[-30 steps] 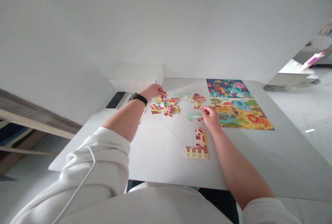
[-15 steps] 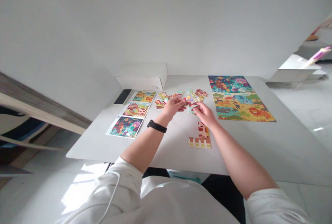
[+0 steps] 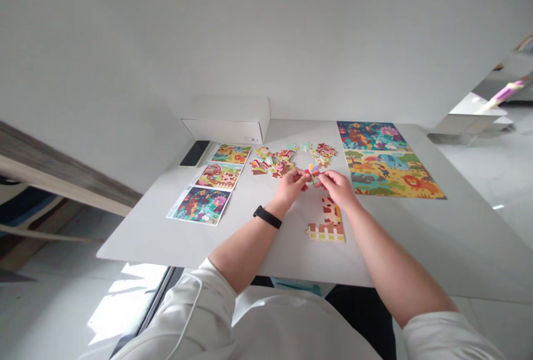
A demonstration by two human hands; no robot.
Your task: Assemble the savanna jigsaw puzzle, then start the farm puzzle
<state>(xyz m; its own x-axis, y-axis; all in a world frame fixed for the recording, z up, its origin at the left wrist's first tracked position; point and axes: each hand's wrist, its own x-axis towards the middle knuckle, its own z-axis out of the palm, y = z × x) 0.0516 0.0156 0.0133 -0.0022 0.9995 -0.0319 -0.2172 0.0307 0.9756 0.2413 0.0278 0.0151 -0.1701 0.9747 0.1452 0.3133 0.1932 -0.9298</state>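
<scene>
while loose pieces (image 3: 280,168) lie beyond, left hand (image 3: 292,185) and right hand (image 3: 338,186) pinch a puzzle piece (image 3: 314,169) with fingertips

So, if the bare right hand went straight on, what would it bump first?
Probably the small red, yellow and purple puzzle piece right before it, then the bare left hand; depth is unclear.

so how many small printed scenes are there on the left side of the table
3: a yellow animal scene at the far end beside the phone, a farm scene in the middle, and a dark blue scene at the near end. None looks hidden.
</scene>
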